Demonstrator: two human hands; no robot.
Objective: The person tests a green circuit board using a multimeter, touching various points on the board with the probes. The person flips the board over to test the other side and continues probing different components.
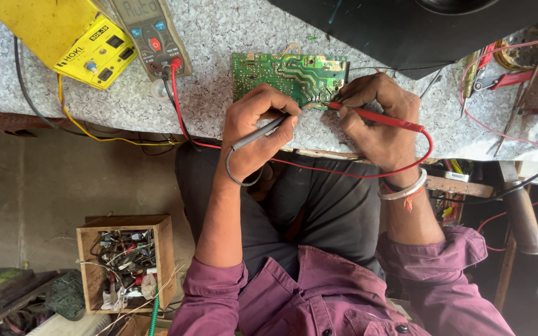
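Grey multimeter screen [137, 9] at top left (beside yellow labelled box [98, 51])

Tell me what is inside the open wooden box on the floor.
The wooden box holds a tangle of loose wires and small parts in black, red and white, with crumpled white scraps at its front edge. Whatever lies beneath that tangle, and the box's bottom, is covered.

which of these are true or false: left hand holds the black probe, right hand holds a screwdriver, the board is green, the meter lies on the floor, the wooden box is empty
1. The left hand holds the black probe. True.
2. The right hand holds a screwdriver. False: it holds the red probe.
3. The circuit board is green. True.
4. The meter lies on the floor. False: it lies on the speckled bench.
5. The wooden box is empty. False: it holds tangled wires and parts.
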